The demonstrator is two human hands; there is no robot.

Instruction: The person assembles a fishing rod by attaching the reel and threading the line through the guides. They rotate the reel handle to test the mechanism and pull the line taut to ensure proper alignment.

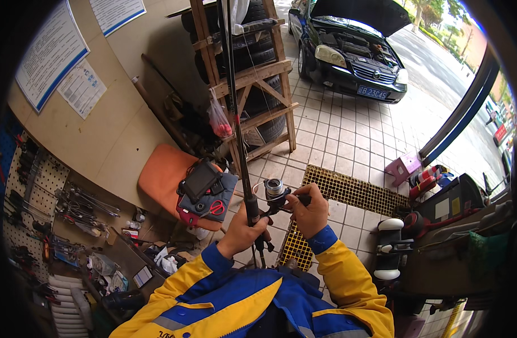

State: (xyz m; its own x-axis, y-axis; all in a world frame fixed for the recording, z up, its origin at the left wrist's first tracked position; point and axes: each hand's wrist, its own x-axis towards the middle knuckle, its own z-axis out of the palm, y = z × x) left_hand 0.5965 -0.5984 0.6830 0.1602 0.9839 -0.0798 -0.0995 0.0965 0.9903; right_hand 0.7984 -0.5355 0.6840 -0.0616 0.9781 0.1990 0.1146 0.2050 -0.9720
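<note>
A black fishing rod [245, 169] stands nearly upright before me, its tip running out past the top edge. My left hand [241, 232] is wrapped round its grip, thumb uppermost. Mounted on the rod's right side is a spinning reel [274, 189] with a silvery spool and a thin wire bail. On the reel's right, my right hand [311, 212] has its fingers closed round the dark crank handle. The lower end of the rod reaches down close to my jacket [224, 307].
An orange chair [162, 169] bears a dark bag and red scissors [216, 208]. Beyond stands a wooden ladder [278, 70] by stacked tyres. Yellow floor grating [348, 188] crosses the tiles. A black car [348, 53] has its hood raised. Tools hang at left; a pink stool [404, 166] is right.
</note>
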